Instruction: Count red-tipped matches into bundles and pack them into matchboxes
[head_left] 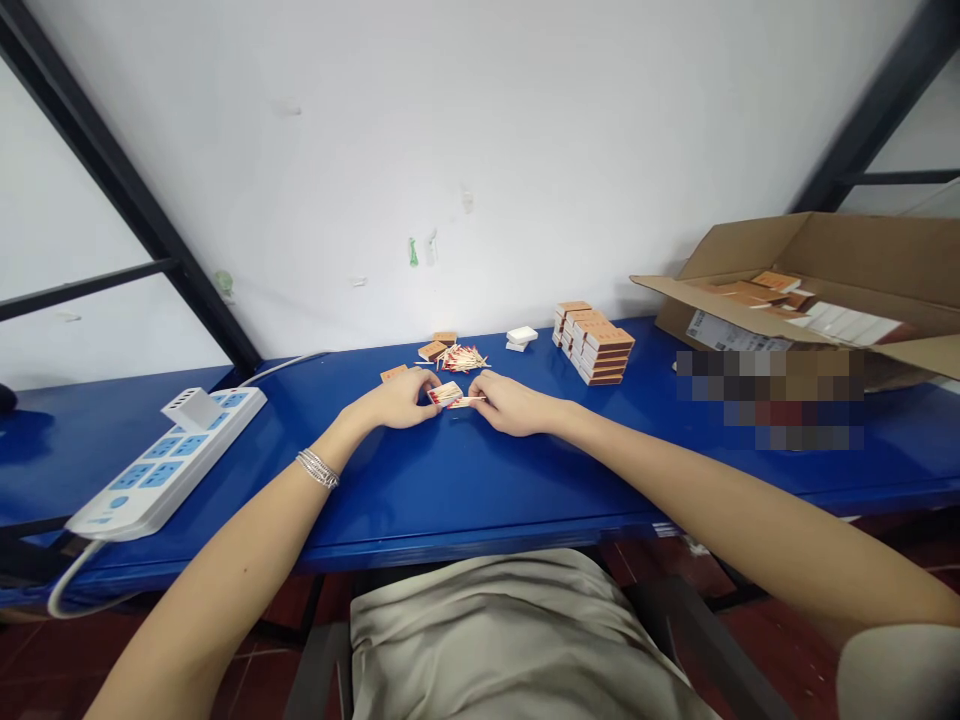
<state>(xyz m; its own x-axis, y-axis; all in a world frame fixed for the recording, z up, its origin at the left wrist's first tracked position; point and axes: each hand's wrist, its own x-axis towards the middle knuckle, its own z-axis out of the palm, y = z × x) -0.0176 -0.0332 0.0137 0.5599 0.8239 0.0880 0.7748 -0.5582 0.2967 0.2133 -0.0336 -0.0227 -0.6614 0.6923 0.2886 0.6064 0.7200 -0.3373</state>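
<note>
My left hand (407, 399) is closed on a small white matchbox tray (446, 395) with red-tipped matches lying in it. Just right of the tray, my right hand (510, 402) pinches a few matches (466, 401) that reach toward the tray's edge. Behind both hands lies a loose pile of matches (461, 358). Brown matchbox covers (432, 351) sit beside the pile, and another brown cover (394, 373) is partly hidden behind my left hand.
Two white trays (521, 337) lie near the wall. Right of them stand stacked matchboxes (595, 342). An open cardboard box (750, 240) with more matchboxes is at the far right. A white power strip (169, 465) with a plugged-in adapter lies on the left of the blue table (450, 500).
</note>
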